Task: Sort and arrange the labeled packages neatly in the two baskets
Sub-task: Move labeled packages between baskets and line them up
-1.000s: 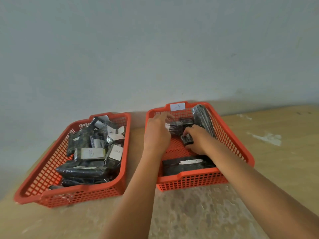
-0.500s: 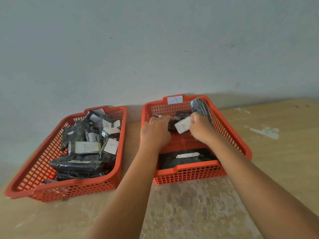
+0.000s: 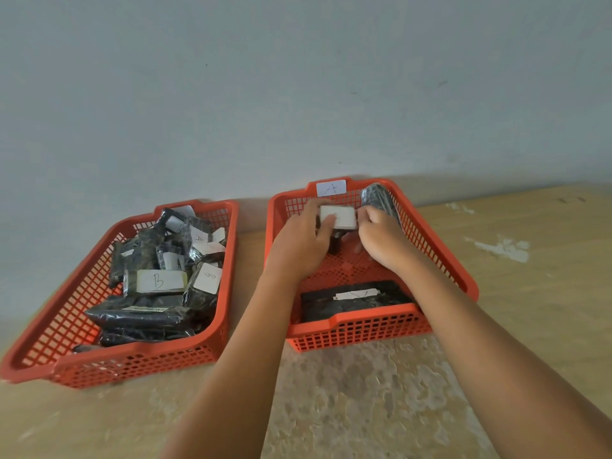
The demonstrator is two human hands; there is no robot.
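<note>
Two orange mesh baskets stand side by side on the table. The left basket (image 3: 231, 260) is heaped with several black wrapped packages with white labels, one marked B (image 3: 159, 281). The right basket (image 3: 463, 279) bears a white tag marked A (image 3: 331, 188) on its far rim. Over its far half, my left hand (image 3: 303, 243) and my right hand (image 3: 384, 238) together hold a small black package with a white label (image 3: 339, 217) facing me. A long black package (image 3: 351, 301) lies at the basket's near end, and another black package (image 3: 377, 197) leans in the far right corner.
The baskets sit on a worn wooden table (image 3: 364, 392) against a pale blue-grey wall (image 3: 298, 94). White paint marks (image 3: 503, 248) spot the table to the right of the right basket.
Both hands have lifted the small package from the right basket's floor and turned it so that its white label faces me. The view has tilted a little.
</note>
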